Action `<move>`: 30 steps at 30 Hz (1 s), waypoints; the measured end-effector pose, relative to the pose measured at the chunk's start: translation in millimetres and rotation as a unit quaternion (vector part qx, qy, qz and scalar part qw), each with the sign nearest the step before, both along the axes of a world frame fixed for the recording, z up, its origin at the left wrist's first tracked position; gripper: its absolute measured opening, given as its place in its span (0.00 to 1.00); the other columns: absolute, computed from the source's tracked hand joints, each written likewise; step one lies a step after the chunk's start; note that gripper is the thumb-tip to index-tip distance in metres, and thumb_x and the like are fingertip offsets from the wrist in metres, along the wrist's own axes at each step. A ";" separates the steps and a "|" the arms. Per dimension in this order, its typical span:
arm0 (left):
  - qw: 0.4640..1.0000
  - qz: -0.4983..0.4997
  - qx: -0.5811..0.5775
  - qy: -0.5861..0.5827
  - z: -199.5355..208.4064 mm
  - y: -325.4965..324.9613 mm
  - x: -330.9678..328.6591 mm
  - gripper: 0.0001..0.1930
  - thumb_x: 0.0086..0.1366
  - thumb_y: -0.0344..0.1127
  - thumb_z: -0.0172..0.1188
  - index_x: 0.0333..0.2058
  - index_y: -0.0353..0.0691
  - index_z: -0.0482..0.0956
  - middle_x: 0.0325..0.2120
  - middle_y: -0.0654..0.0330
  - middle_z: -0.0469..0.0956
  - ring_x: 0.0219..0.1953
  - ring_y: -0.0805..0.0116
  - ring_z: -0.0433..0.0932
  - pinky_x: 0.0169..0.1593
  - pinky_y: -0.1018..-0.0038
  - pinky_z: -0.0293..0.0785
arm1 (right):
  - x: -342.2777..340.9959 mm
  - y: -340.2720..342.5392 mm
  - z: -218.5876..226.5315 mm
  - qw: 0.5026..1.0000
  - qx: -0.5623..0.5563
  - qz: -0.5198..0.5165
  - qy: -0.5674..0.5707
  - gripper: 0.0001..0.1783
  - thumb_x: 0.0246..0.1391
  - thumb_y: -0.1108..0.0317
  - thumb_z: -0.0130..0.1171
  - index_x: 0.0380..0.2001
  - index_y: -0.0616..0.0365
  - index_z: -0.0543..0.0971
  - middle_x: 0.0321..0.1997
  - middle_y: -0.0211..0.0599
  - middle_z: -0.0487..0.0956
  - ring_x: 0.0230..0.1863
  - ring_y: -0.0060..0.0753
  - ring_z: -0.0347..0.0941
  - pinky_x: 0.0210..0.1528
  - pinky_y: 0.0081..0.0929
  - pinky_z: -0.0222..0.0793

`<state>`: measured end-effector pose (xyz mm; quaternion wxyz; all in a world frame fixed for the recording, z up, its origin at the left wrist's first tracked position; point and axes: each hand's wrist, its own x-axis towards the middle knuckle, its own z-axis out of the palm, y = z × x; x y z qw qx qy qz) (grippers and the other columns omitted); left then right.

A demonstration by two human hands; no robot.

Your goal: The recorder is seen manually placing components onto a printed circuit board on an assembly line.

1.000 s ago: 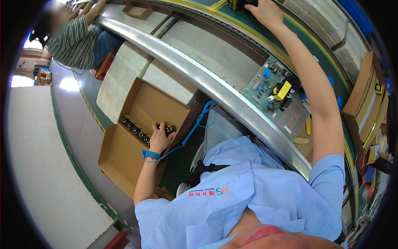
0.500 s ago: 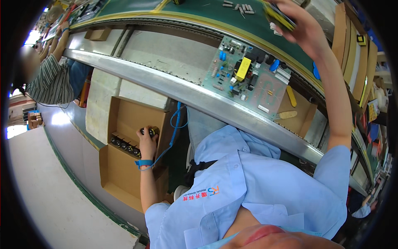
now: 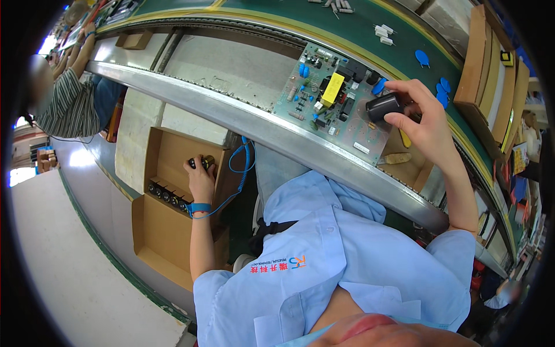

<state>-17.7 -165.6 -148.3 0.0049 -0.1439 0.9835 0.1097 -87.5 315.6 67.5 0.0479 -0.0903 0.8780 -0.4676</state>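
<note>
My right hand point(image 3: 425, 118) pinches a large black cylindrical capacitor point(image 3: 384, 107) between thumb and fingers. It is tilted on its side, over the right end of a populated circuit board point(image 3: 359, 147). A yellow-wrapped transformer point(image 3: 332, 89) stands on the board, with blue discs and other small parts around it. At the left, my left hand point(image 3: 201, 180) is closed around black, round parts with yellowish markings point(image 3: 200, 162), like capacitors, inside an open cardboard box point(image 3: 173, 162). A row of similar round black parts point(image 3: 166, 196) lies in the box. Whether the hand has lifted its parts is unclear.
A metal rail point(image 3: 231, 118) runs between me and the board. Beyond lies a green belt point(image 3: 347, 32) with grey resistors point(image 3: 340, 6), white block parts point(image 3: 383, 33) and blue discs point(image 3: 422, 58). A blue coiled cord point(image 3: 243, 176) hangs from my left wristband. Another person point(image 3: 72, 110) sits at far left.
My right hand has come down from the far belt, where it held a blurred dark-and-yellow thing, to the board with the black capacitor. My left hand stays at the box, its grip slightly shifted.
</note>
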 end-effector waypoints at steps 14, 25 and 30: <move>0.953 -0.009 0.236 0.190 81.8 5.2 -5.7 0.22 0.65 0.34 0.61 0.56 0.41 0.67 0.52 0.54 0.65 0.51 0.59 0.71 0.56 0.68 0.67 | 0.0 -17.2 0.0 0.935 0.243 0.064 0.252 0.22 0.38 0.74 0.69 0.41 0.59 0.77 0.42 0.39 0.76 0.39 0.43 0.76 0.38 0.32 0.74; 0.589 -0.065 0.805 -0.016 175.8 135.6 6.1 0.37 0.60 0.51 0.67 0.60 0.41 0.58 0.51 0.58 0.71 0.52 0.67 0.73 0.56 0.71 0.70 | 1.6 -13.5 14.8 0.875 0.345 0.152 0.305 0.28 0.39 0.72 0.69 0.49 0.60 0.77 0.53 0.43 0.78 0.46 0.46 0.78 0.42 0.31 0.76; 0.448 -0.109 0.869 -0.179 175.3 183.8 3.6 0.39 0.59 0.51 0.67 0.61 0.43 0.56 0.53 0.59 0.70 0.55 0.68 0.71 0.59 0.71 0.66 | 35.4 -23.1 20.9 0.942 0.107 0.177 0.264 0.31 0.40 0.72 0.69 0.53 0.60 0.75 0.53 0.48 0.77 0.46 0.48 0.79 0.44 0.33 0.76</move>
